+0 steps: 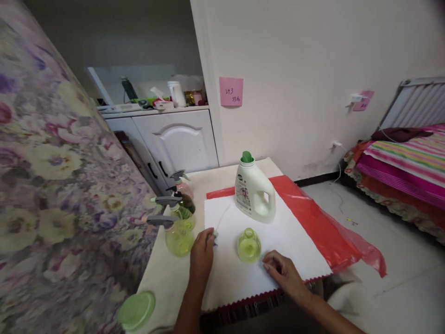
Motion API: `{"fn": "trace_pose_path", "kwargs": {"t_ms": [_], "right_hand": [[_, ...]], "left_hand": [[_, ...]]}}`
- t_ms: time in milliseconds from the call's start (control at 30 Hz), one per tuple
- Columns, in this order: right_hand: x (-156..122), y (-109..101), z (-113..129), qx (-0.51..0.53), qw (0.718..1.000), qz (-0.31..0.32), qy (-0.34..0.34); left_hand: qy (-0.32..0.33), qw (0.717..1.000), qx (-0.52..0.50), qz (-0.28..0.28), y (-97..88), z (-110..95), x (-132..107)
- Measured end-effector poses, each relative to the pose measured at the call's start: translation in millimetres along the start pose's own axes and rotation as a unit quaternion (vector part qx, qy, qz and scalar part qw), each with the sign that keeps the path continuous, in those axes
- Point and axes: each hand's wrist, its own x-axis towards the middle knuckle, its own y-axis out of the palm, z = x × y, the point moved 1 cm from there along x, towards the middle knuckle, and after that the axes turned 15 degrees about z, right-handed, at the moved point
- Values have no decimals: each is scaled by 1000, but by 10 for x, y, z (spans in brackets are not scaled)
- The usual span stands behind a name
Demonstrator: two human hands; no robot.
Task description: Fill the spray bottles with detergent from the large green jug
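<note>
My left hand (202,248) is closed around a spray nozzle (216,235), mostly hidden by the fingers, whose thin clear tube slants up and away over the white sheet. To its right stands a small round translucent yellow-green bottle (249,247) with an open neck. My right hand (282,273) rests just right of this bottle, apart from it, with loosely curled fingers, a gap at the thumb and nothing seen in them. Behind the bottle is a large pale green detergent jug (255,192) with a green spout in its mouth.
Several spray bottles (179,239) line the table's left side, and a green round lid (136,311) lies at the near left corner. Red plastic (316,222) spreads under the white sheet (295,241) and over the right edge. A floral curtain (69,185) hangs at left.
</note>
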Motion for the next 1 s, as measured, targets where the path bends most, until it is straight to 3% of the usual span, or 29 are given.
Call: {"fn": "trace_pose_path", "kwargs": {"t_ms": [233,500,800,1000], "right_hand": [[-11,-12,1,-24,1000,16,-8],[2,-33,-82,-38,998,39,-8],[14,-33,-100,-44,998,32,-19],[30,-27,-111,-46,998,28,-22]], "left_hand": [[-30,985,168,29,96,94,-126],[-70,959,272,44,159,157,-63],[-7,949,307,65,178,264,-57],[33,949,309,61,223,169,-73]]}}
